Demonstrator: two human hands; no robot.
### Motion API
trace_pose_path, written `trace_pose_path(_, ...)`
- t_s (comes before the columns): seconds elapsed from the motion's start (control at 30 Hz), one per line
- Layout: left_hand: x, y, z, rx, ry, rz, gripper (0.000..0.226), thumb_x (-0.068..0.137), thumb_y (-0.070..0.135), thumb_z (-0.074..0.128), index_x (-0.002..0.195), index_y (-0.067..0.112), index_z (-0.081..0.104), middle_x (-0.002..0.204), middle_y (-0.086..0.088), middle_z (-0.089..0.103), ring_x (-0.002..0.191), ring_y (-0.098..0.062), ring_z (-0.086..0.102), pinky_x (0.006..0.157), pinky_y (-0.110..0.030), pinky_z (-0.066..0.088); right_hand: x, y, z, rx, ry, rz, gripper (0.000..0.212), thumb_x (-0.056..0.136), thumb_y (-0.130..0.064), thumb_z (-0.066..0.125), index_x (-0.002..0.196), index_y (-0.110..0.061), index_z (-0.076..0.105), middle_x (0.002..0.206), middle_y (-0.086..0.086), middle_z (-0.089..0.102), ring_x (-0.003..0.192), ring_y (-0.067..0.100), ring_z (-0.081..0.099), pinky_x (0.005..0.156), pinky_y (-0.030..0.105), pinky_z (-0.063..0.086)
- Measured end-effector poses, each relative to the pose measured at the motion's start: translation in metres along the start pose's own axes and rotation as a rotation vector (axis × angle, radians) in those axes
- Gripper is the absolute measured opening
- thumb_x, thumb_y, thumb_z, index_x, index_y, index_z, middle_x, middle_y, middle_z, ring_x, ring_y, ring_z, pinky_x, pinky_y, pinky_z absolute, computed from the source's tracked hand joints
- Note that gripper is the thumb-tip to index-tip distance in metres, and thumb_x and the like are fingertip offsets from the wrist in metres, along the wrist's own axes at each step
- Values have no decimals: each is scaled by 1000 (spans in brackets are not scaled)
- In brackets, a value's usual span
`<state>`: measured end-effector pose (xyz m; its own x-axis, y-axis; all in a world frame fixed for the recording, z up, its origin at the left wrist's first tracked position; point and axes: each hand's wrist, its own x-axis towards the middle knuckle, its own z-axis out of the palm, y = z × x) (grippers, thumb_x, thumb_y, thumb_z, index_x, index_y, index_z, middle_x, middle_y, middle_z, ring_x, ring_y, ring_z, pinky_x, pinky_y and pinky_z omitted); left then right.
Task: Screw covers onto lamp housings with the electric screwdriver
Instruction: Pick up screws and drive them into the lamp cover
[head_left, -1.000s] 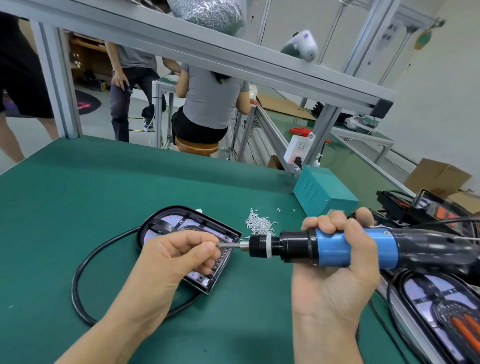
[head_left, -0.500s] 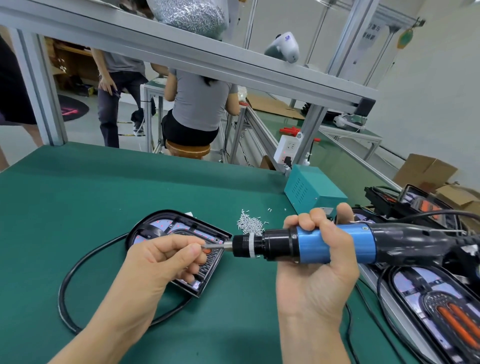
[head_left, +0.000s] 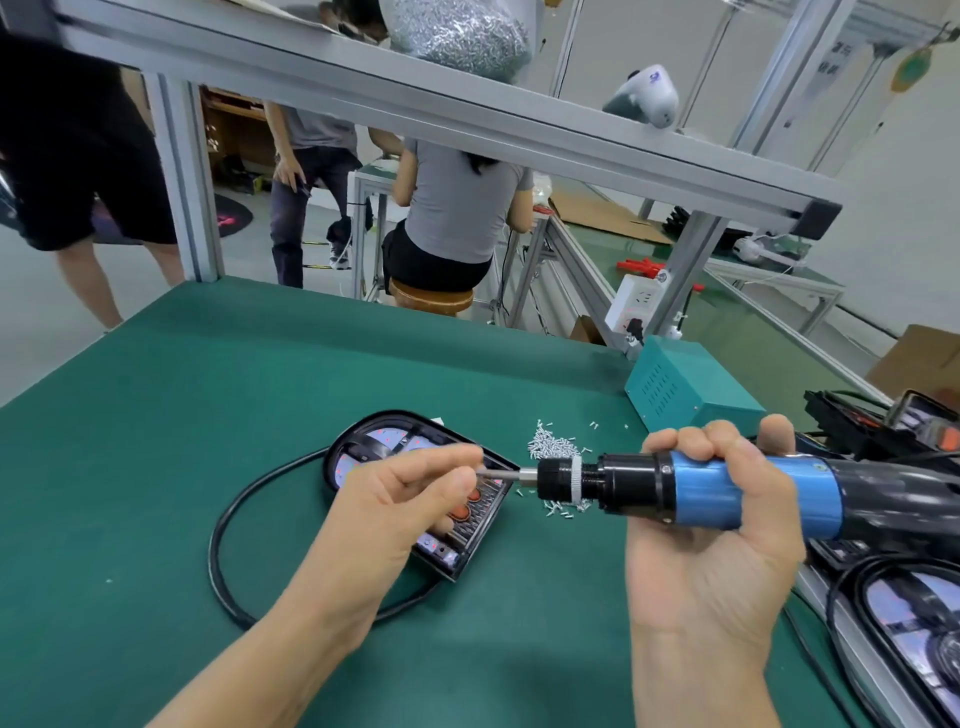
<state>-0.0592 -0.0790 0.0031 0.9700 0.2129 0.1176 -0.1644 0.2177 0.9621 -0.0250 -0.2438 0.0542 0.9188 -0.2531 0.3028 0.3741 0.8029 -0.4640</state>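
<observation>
Head view: the right hand (head_left: 711, 525) grips the electric screwdriver (head_left: 701, 493) level above the green surface (head_left: 156, 441). The left hand (head_left: 400, 499) pinches at the bit's tip; whether a screw sits between those fingers cannot be told. Under that hand lies the lamp housing (head_left: 415, 499), flat, its black cable (head_left: 234, 519) looped round its left side. A pile of screws (head_left: 550, 447) lies just beside the housing's right edge. A teal box (head_left: 685, 395) stands near the surface's far right edge. Wide bare green stretches left.
</observation>
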Motion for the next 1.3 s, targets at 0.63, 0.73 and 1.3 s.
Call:
trace_pose_path(0.63, 46, -38, -35, 314, 483, -486, 44, 73, 12, 80, 98, 5, 44, 90, -17, 56, 68, -25, 51, 59, -34, 49, 2, 23, -26, -331, -170, 28, 37, 77, 0, 54, 105, -25, 50, 64, -6, 53, 62, 13, 56, 74, 23, 53)
trace_pose_path(0.73, 56, -35, -39, 376, 373, -565, 27, 79, 16, 74, 91, 1, 55, 77, -15, 58, 55, -23, 54, 48, -29, 47, 4, 25, -27, -332, -168, 28, 38, 77, 0, 55, 105, -25, 51, 64, -6, 53, 62, 13, 56, 74, 23, 53)
trace_pose_path(1.3, 69, -57, -25, -204, 469, -473, 12, 81, 7, 63, 92, 7, 62, 82, -7, 68, 65, -23, 65, 50, -26, 51, 10, 21, -24, -303, -149, 32, 36, 76, -1, 54, 103, -25, 51, 63, -6, 52, 61, 13, 55, 73, 24, 52)
